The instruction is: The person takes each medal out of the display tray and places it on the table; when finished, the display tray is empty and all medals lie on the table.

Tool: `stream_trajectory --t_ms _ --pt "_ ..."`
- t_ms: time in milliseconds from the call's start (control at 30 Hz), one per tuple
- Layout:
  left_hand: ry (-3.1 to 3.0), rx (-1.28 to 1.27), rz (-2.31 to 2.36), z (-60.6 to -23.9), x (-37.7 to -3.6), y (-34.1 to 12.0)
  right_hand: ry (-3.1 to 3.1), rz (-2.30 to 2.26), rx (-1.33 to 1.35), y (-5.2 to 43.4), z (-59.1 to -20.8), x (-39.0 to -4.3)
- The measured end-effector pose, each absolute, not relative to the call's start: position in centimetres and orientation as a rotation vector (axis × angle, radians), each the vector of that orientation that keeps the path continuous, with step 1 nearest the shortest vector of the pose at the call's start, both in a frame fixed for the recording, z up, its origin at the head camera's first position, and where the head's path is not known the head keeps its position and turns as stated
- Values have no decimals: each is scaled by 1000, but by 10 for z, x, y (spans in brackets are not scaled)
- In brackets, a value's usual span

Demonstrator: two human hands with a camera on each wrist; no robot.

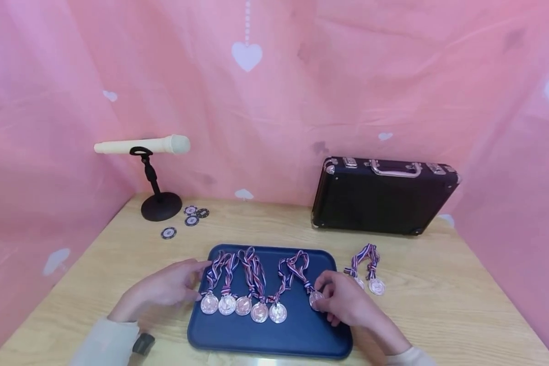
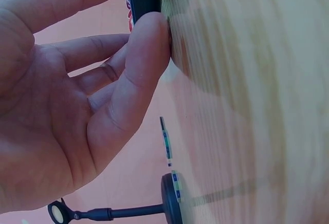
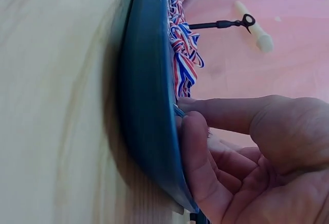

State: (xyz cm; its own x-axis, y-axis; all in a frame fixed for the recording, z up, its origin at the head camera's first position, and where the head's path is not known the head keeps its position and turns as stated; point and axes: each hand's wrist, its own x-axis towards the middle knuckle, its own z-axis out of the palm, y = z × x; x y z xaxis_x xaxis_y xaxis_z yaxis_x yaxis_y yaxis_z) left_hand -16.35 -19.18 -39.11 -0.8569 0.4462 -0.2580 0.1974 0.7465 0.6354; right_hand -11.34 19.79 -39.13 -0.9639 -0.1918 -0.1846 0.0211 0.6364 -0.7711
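Observation:
A dark blue tray (image 1: 256,338) lies on the table with a row of several round medals (image 1: 227,305) on striped red, white and blue ribbons. Within its right part, my right hand (image 1: 347,302) pinches one medal (image 1: 315,297) between thumb and fingers; in the right wrist view its thin edge (image 3: 179,111) shows at the fingertips. That medal's ribbon (image 1: 299,264) stretches up and left over the tray. At the tray's left rim rests my left hand (image 1: 176,284), fingers spread and lightly bent, the thumb (image 2: 146,44) touching the tray's side in the left wrist view.
Two more ribboned medals (image 1: 376,286) lie on the table right of the tray. Behind them stands a black briefcase (image 1: 375,203). A white microphone (image 1: 160,145) sits on a black stand (image 1: 161,206) at the back left, beside several poker chips (image 1: 191,220). Pink cloth hangs behind.

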Motion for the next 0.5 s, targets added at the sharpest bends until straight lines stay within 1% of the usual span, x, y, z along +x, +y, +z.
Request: stream_trajectory --t_ms 267,500 --pt "2467 422 977 -389 -160 -196 2573 -1361 -91 201 -387 -119" --pt "2442 420 997 -390 -163 -194 2541 -1488 -104 223 -370 -129"
